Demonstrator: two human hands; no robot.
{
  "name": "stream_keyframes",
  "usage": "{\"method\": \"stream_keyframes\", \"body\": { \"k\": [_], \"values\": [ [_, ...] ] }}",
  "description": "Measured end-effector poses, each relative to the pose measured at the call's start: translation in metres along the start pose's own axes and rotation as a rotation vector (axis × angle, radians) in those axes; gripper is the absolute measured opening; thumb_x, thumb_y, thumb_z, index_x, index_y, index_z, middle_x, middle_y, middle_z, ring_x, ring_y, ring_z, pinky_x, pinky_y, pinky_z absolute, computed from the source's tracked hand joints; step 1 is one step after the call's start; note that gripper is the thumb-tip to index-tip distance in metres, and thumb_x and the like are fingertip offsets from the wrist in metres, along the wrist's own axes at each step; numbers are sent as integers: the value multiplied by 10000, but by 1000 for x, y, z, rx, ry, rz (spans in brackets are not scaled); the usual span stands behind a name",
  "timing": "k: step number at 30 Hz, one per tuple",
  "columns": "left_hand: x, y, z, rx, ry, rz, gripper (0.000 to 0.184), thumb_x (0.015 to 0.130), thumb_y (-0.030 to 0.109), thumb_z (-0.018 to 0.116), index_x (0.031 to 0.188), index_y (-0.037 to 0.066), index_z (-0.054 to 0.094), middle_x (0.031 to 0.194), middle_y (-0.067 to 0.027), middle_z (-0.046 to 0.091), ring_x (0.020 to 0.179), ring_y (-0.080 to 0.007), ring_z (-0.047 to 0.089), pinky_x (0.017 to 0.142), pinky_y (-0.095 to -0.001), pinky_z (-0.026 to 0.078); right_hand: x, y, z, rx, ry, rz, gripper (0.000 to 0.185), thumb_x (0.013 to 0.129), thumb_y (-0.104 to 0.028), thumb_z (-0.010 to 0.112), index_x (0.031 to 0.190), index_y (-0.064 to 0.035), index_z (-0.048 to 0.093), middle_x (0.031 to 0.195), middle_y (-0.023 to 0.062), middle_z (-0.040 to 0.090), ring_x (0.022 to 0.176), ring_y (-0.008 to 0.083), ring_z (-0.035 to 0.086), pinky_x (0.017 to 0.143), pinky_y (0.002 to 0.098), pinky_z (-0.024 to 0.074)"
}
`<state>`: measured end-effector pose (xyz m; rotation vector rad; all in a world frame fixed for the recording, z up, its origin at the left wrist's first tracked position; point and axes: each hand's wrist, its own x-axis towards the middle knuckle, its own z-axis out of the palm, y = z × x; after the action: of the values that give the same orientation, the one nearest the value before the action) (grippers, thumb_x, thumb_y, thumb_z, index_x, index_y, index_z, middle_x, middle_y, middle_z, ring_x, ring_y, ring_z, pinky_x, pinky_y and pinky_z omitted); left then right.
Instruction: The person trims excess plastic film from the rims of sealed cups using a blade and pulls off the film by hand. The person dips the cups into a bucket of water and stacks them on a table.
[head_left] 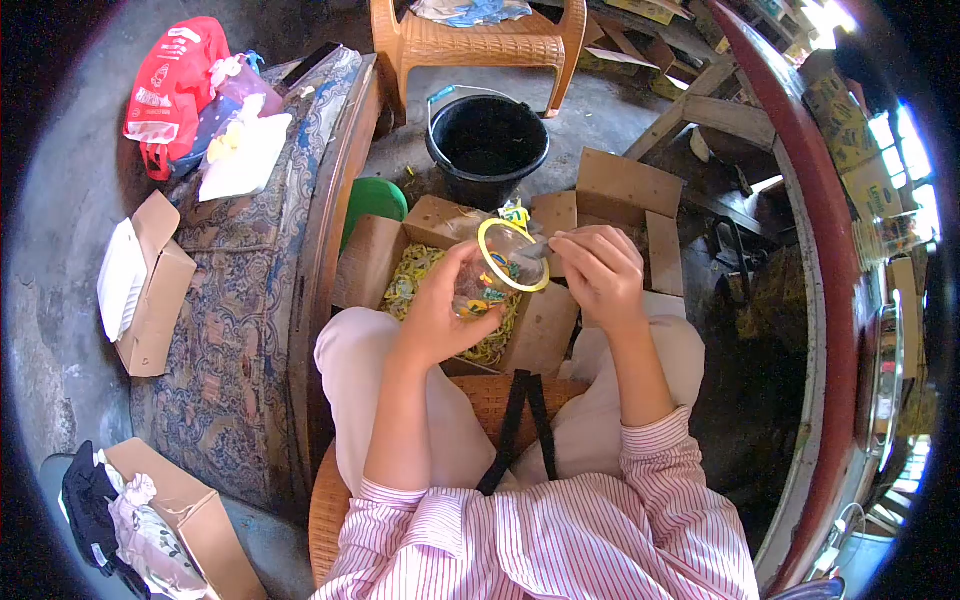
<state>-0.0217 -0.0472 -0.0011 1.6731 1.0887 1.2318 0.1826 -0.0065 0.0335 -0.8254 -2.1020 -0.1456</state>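
My left hand (440,305) is wrapped round a clear plastic cup (478,292) with a yellow rim and coloured print. The cup is tilted, its mouth turned up toward me and to the right. At the rim's right side, my right hand (603,272) pinches a thin greyish flat piece (536,250) that reaches over the cup's mouth; its exact kind is not clear. Directly below the cup, an open cardboard box (540,335) holds a heap of yellow strips (412,275). A small yellow and green printed piece (514,214) shows just behind the rim.
A black bucket (490,185) stands beyond the box, before a brown plastic chair (480,50). Another open carton (630,185) is at right. A patterned couch (235,330) with a red bag (180,85) lies left; a wooden frame (800,200) rises right.
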Motion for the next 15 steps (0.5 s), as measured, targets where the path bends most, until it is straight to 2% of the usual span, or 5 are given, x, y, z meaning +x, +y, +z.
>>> {"method": "stream_keyframes", "body": {
  "k": [2,5,8,11,15],
  "values": [
    [-1,0,1,-8,6,14,592,630,73,703,1162,20,450,999,-89,557,860,-162,562,765,-287,461,0,0,1,-24,7,-19,206,604,-39,650,810,-47,652,806,48,617,727,207,581,616,323,464],
    [-1,6,-2,-27,-61,-26,679,589,18,718,1199,16,419,1180,-119,499,1094,-216,498,939,-328,390,1,-1,1,-41,19,-48,212,602,-35,645,813,-48,660,817,40,614,733,205,577,613,319,463],
    [-1,5,-2,-5,-54,-10,673,585,18,718,1192,14,426,1180,-119,499,1089,-221,503,926,-327,403,-1,0,3,-27,41,-52,218,594,-33,643,811,-51,661,817,36,612,738,201,576,615,316,462],
    [0,4,0,0,17,60,600,617,73,721,1155,26,460,996,-73,541,851,-161,556,767,-277,454,-2,1,2,-35,45,-80,233,580,-33,641,811,-55,661,815,35,611,738,198,576,616,314,462],
    [0,10,-1,-24,-23,-6,628,601,60,723,1165,27,451,1051,-89,538,940,-178,541,822,-297,438,-2,1,3,-39,44,-85,244,574,-30,630,815,-53,659,801,32,606,739,196,578,619,314,465]
  ]
}}
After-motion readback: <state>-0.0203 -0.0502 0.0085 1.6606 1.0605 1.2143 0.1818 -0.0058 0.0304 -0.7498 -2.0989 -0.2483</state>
